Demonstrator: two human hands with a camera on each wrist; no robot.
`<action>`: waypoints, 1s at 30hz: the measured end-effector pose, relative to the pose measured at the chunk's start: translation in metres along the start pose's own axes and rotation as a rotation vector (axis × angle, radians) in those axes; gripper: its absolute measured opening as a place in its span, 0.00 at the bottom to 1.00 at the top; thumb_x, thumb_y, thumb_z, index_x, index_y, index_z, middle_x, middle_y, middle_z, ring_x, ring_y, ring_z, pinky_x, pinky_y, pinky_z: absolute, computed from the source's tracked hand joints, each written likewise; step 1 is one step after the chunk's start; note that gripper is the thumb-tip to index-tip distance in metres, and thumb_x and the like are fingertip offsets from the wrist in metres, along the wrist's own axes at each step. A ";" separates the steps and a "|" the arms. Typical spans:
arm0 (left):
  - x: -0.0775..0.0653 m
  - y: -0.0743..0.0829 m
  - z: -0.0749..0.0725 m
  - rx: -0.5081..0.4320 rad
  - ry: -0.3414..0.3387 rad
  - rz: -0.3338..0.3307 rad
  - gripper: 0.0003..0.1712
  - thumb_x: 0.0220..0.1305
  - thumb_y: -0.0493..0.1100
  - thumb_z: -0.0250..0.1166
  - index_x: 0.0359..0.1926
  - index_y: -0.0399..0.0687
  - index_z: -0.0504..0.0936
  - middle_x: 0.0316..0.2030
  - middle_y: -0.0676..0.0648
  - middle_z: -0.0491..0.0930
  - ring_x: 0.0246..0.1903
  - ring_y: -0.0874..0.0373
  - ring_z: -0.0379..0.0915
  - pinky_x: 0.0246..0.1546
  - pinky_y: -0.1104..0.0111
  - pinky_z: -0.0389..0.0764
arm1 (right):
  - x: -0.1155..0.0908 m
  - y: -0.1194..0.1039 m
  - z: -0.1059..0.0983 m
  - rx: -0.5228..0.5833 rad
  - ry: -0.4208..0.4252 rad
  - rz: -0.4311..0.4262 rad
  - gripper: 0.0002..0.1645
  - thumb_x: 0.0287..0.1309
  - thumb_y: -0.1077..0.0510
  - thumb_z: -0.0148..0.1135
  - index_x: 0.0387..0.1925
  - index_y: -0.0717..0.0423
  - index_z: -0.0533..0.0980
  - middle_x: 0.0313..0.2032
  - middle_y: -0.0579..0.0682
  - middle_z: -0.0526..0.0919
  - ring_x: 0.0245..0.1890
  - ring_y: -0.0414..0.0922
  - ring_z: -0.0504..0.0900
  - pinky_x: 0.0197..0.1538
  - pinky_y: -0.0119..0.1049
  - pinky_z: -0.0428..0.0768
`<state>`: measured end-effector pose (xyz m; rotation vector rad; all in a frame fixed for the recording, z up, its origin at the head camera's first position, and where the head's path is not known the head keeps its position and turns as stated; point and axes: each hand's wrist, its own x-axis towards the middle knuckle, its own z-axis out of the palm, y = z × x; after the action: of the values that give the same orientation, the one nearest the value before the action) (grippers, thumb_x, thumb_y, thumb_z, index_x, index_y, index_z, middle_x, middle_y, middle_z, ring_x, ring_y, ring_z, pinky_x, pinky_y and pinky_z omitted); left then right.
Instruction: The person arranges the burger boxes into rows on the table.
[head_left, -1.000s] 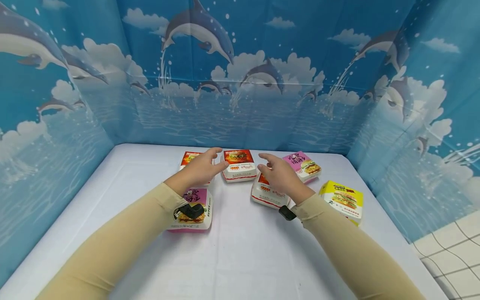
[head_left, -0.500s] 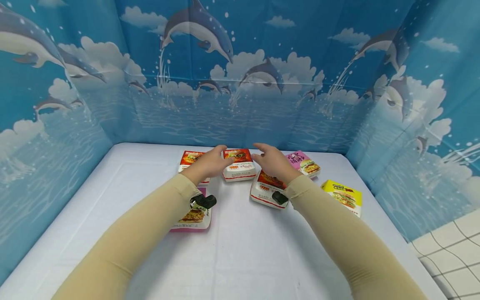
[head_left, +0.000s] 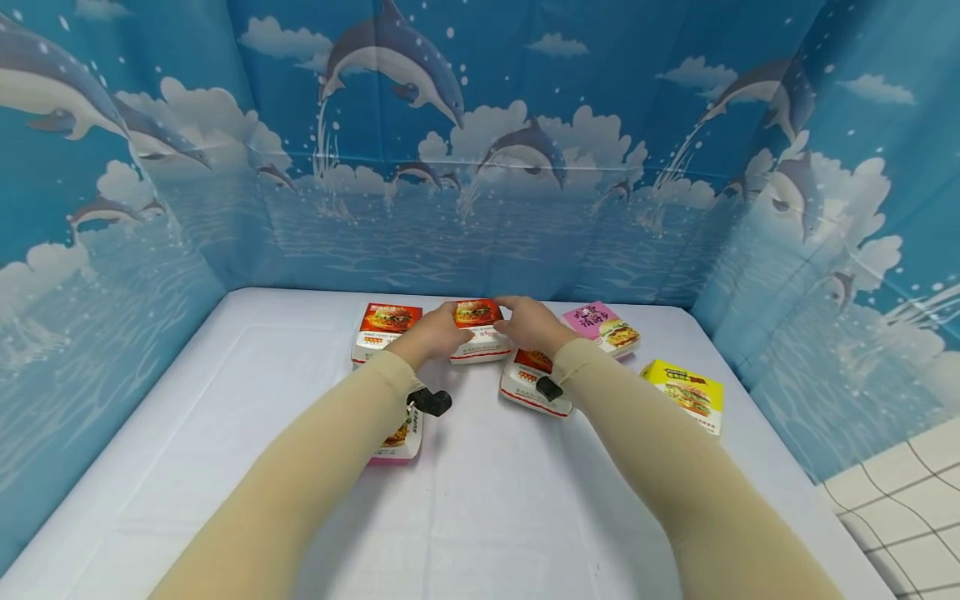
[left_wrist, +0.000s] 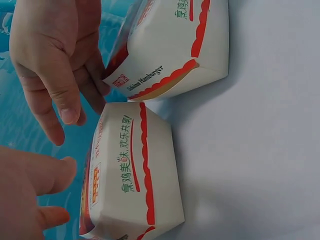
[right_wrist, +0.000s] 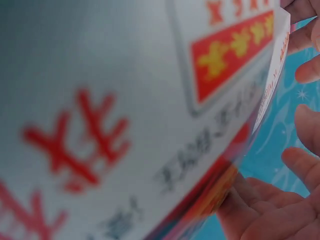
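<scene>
A white and red hamburger box (head_left: 480, 348) stands at the back middle, between my two hands. My left hand (head_left: 435, 336) is at its left side, fingers loosely bent and thumb over its near left corner. My right hand (head_left: 531, 325) is at its right side, thumb and forefinger spread at the edge. In the left wrist view the same box (left_wrist: 150, 165) sits below my left hand (left_wrist: 57, 55), whose fingers reach towards the gap beside it. A second red hamburger box (head_left: 390, 318) lies just left. A third (head_left: 534, 390) is partly under my right forearm.
A pink hamburger box (head_left: 397, 446), half hidden by my left sleeve, is at front left. Another pink box (head_left: 607, 332) and a yellow box (head_left: 686, 392) lie to the right. A blue dolphin curtain (head_left: 480, 225) closes off the back of the white table (head_left: 510, 517).
Both hands have moved inward: the left to the right, the right to the left, narrowing around the middle hamburger box. The boxes have stayed in place.
</scene>
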<state>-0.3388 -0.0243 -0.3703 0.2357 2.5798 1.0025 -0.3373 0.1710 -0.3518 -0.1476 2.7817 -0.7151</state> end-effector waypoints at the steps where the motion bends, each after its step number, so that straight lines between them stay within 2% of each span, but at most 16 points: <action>1: 0.000 0.000 0.001 0.009 -0.004 -0.001 0.48 0.78 0.54 0.60 0.85 0.47 0.45 0.83 0.40 0.53 0.79 0.42 0.57 0.77 0.46 0.64 | 0.001 0.000 0.000 -0.025 -0.007 -0.002 0.38 0.79 0.49 0.57 0.83 0.43 0.57 0.79 0.57 0.65 0.25 0.43 0.77 0.33 0.37 0.77; 3: 0.001 0.001 0.003 0.024 -0.008 -0.004 0.48 0.78 0.54 0.60 0.85 0.46 0.45 0.83 0.40 0.53 0.79 0.41 0.58 0.77 0.46 0.65 | 0.001 0.000 0.001 -0.083 -0.014 -0.014 0.39 0.78 0.50 0.58 0.83 0.44 0.57 0.79 0.56 0.65 0.45 0.47 0.85 0.47 0.41 0.81; 5: 0.001 0.001 0.004 0.037 -0.010 -0.010 0.47 0.78 0.53 0.60 0.85 0.45 0.46 0.83 0.40 0.53 0.79 0.42 0.58 0.77 0.47 0.65 | 0.002 -0.001 0.001 -0.149 -0.027 -0.029 0.38 0.78 0.50 0.58 0.83 0.46 0.58 0.79 0.56 0.65 0.62 0.49 0.81 0.60 0.44 0.79; 7: 0.001 0.000 0.004 0.051 -0.011 -0.010 0.47 0.78 0.53 0.59 0.85 0.45 0.46 0.83 0.40 0.53 0.79 0.43 0.58 0.76 0.49 0.67 | 0.003 -0.001 0.002 -0.186 -0.051 -0.030 0.38 0.78 0.51 0.57 0.83 0.45 0.58 0.80 0.55 0.65 0.60 0.49 0.81 0.62 0.46 0.78; 9: 0.001 -0.001 0.004 0.069 -0.014 -0.006 0.46 0.79 0.53 0.59 0.85 0.45 0.47 0.84 0.41 0.52 0.79 0.44 0.59 0.74 0.50 0.68 | 0.004 -0.001 0.002 -0.209 -0.090 -0.020 0.38 0.79 0.51 0.56 0.83 0.45 0.58 0.80 0.54 0.64 0.50 0.48 0.81 0.59 0.47 0.79; 11: 0.001 -0.002 0.003 0.083 -0.019 0.000 0.45 0.79 0.53 0.58 0.85 0.46 0.48 0.84 0.41 0.52 0.79 0.45 0.59 0.74 0.50 0.68 | 0.004 -0.002 0.001 -0.240 -0.125 -0.005 0.38 0.79 0.51 0.56 0.83 0.45 0.57 0.80 0.54 0.63 0.50 0.48 0.80 0.61 0.47 0.79; 12: 0.001 -0.003 0.003 0.091 -0.024 0.006 0.44 0.79 0.53 0.58 0.85 0.46 0.48 0.83 0.41 0.53 0.76 0.44 0.64 0.73 0.50 0.69 | 0.004 -0.002 0.000 -0.244 -0.142 0.005 0.38 0.79 0.51 0.56 0.83 0.45 0.57 0.81 0.54 0.63 0.53 0.49 0.80 0.63 0.48 0.78; 13: 0.001 -0.003 0.003 0.096 -0.027 0.013 0.44 0.79 0.52 0.58 0.85 0.46 0.48 0.83 0.41 0.53 0.74 0.44 0.66 0.72 0.50 0.69 | 0.003 -0.002 0.000 -0.256 -0.154 0.009 0.38 0.79 0.50 0.56 0.83 0.46 0.57 0.81 0.54 0.62 0.61 0.49 0.78 0.66 0.49 0.76; 16: 0.000 -0.003 0.004 0.111 -0.030 0.029 0.43 0.79 0.52 0.57 0.85 0.45 0.49 0.83 0.40 0.55 0.73 0.43 0.68 0.74 0.50 0.68 | 0.002 -0.001 -0.001 -0.266 -0.172 0.019 0.38 0.79 0.49 0.55 0.83 0.47 0.57 0.81 0.54 0.62 0.74 0.50 0.69 0.72 0.48 0.71; 18: -0.001 -0.002 0.004 0.115 -0.029 0.036 0.42 0.80 0.51 0.57 0.85 0.45 0.50 0.82 0.40 0.56 0.73 0.43 0.68 0.74 0.50 0.68 | 0.001 -0.001 -0.001 -0.249 -0.172 0.023 0.37 0.80 0.49 0.54 0.83 0.47 0.57 0.81 0.53 0.62 0.74 0.50 0.69 0.70 0.48 0.71; 20: -0.001 -0.002 0.004 0.118 -0.026 0.038 0.42 0.80 0.51 0.58 0.84 0.46 0.51 0.82 0.40 0.56 0.78 0.43 0.61 0.77 0.49 0.66 | -0.001 0.000 -0.001 -0.240 -0.163 0.023 0.37 0.80 0.49 0.54 0.83 0.47 0.58 0.81 0.53 0.63 0.75 0.49 0.69 0.70 0.48 0.71; 24: -0.002 -0.002 0.006 0.115 -0.029 0.036 0.41 0.80 0.50 0.58 0.84 0.47 0.52 0.82 0.41 0.58 0.77 0.44 0.63 0.74 0.50 0.68 | -0.005 0.003 -0.001 -0.227 -0.130 0.028 0.34 0.80 0.49 0.55 0.81 0.46 0.62 0.79 0.53 0.67 0.75 0.49 0.69 0.71 0.48 0.73; 26: -0.001 -0.002 0.007 0.117 -0.029 0.034 0.41 0.80 0.50 0.58 0.85 0.48 0.52 0.81 0.41 0.60 0.70 0.47 0.70 0.68 0.53 0.72 | -0.006 0.004 0.000 -0.208 -0.117 0.038 0.33 0.79 0.49 0.56 0.80 0.46 0.64 0.76 0.54 0.72 0.67 0.49 0.76 0.65 0.47 0.76; 28: 0.001 -0.003 0.008 0.108 -0.030 0.024 0.40 0.80 0.49 0.58 0.85 0.49 0.52 0.80 0.42 0.61 0.53 0.50 0.78 0.59 0.54 0.75 | -0.006 0.005 0.001 -0.204 -0.103 0.039 0.32 0.79 0.49 0.57 0.79 0.46 0.66 0.72 0.54 0.77 0.56 0.47 0.80 0.59 0.45 0.79; 29: 0.002 -0.003 0.008 0.105 -0.031 0.016 0.40 0.80 0.48 0.58 0.85 0.50 0.52 0.80 0.42 0.62 0.44 0.52 0.77 0.55 0.55 0.75 | -0.005 0.006 0.002 -0.201 -0.099 0.042 0.32 0.78 0.49 0.58 0.79 0.45 0.67 0.71 0.54 0.78 0.46 0.45 0.80 0.53 0.43 0.80; 30: 0.003 -0.003 0.009 0.105 -0.029 0.016 0.40 0.80 0.48 0.58 0.84 0.50 0.52 0.80 0.42 0.62 0.41 0.53 0.75 0.53 0.56 0.74 | -0.005 0.007 0.002 -0.202 -0.093 0.041 0.32 0.78 0.49 0.59 0.78 0.45 0.68 0.70 0.54 0.78 0.44 0.45 0.80 0.51 0.42 0.79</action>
<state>-0.3383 -0.0204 -0.3793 0.2963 2.6112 0.8640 -0.3318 0.1769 -0.3557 -0.1577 2.7532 -0.4052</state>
